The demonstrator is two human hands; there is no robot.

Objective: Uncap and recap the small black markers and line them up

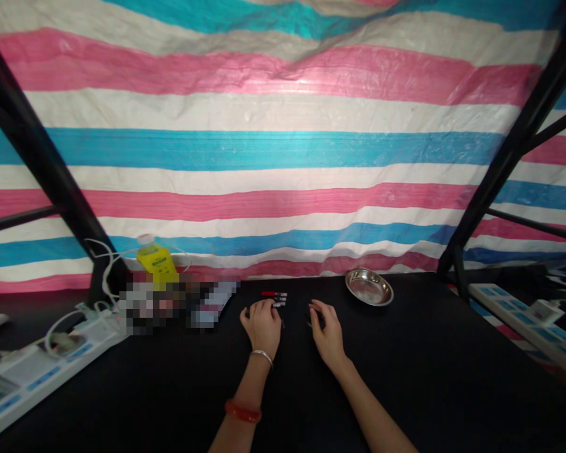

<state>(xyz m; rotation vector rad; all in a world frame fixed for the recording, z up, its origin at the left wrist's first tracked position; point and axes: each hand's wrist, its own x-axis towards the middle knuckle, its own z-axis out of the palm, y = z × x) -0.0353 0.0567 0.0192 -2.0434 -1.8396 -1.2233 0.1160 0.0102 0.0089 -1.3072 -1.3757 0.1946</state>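
Note:
On the black tabletop, a short row of small slim pieces lies just beyond my left hand (263,324); one is a red stick-like piece (268,294) with a silver-white end. My left hand is palm down with its fingers bent together, the fingertips at the nearest pieces. Whatever lies under those fingers is hidden. To the right, my right hand (329,331) is closed in a pinch, thumb against fingers. A thin dark thing shows at its fingertips, too small to name. The two hands are apart.
A round steel dish (368,287) stands at the back right. At the back left are a bottle of yellow liquid (158,264) and blurred-out objects. White power strips (42,371) with cables run along the left; another (523,321) is at right. A striped sheet (283,151) hangs behind.

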